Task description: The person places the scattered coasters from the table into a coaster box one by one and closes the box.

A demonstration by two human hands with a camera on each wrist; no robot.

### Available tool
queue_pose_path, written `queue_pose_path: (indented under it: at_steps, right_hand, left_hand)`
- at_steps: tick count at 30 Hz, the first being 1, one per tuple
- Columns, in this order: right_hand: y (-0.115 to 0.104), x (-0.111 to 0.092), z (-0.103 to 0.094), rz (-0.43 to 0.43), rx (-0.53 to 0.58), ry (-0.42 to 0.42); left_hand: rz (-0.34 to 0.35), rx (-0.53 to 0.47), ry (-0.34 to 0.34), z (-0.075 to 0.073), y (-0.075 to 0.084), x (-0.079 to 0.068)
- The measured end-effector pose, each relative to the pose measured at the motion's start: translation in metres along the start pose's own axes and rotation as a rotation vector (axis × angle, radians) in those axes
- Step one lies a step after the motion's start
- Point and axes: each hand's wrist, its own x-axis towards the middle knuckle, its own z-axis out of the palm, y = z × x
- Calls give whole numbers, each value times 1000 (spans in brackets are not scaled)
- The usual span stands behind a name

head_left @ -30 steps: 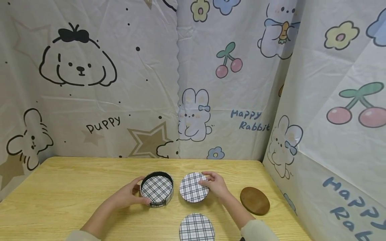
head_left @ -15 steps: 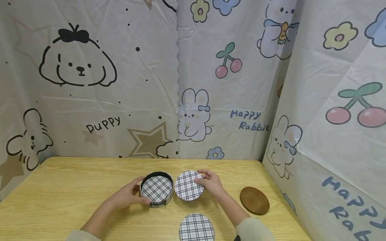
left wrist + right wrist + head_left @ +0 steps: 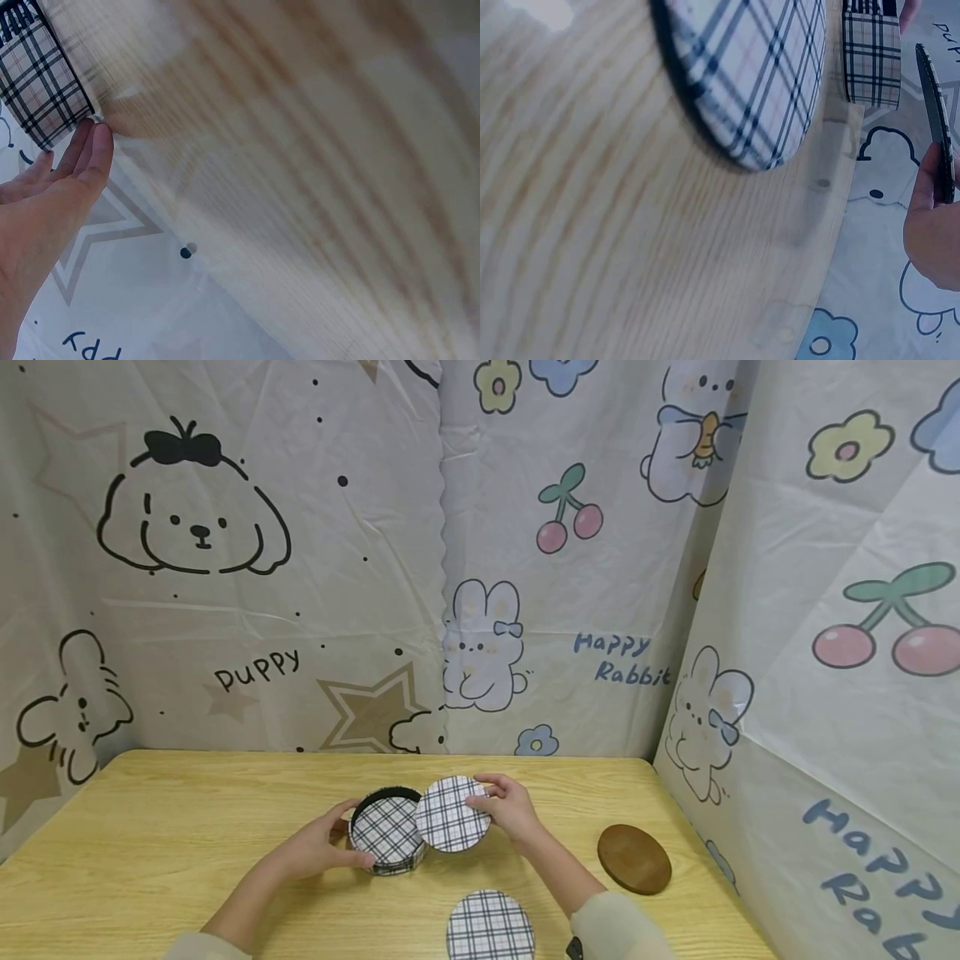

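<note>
My left hand (image 3: 322, 845) holds the side of a round plaid coaster holder (image 3: 399, 867) with a dark inner wall, thumb at the front and fingers behind. A plaid coaster (image 3: 384, 833) lies inside it. My right hand (image 3: 513, 810) pinches another plaid coaster (image 3: 448, 815) by its right edge, thumb on top; in the head view it overlaps the holder's right rim. The right wrist view shows this held coaster (image 3: 934, 105) edge-on with a dark underside, apart from the holder (image 3: 873, 60). In the left wrist view, fingertips meet the holder's plaid wall (image 3: 46, 82).
A third plaid coaster (image 3: 491, 928) lies flat on the wooden table (image 3: 187, 827) near the front. To the right rests a brown round disc (image 3: 634, 860). Printed cloth (image 3: 360, 568) hangs behind the table and along its right side.
My right hand has moved left and slightly up in the head view, carrying its coaster from beside the holder to over its right rim. My left hand and the holder have stayed put.
</note>
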Motion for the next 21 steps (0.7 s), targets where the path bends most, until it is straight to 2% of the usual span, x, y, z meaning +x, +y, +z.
queue_pose_path:
  at_steps: [21]
  right_hand:
    - [0, 7, 22, -22, -11, -20]
  left_hand:
    - [-14, 9, -7, 0, -1, 2]
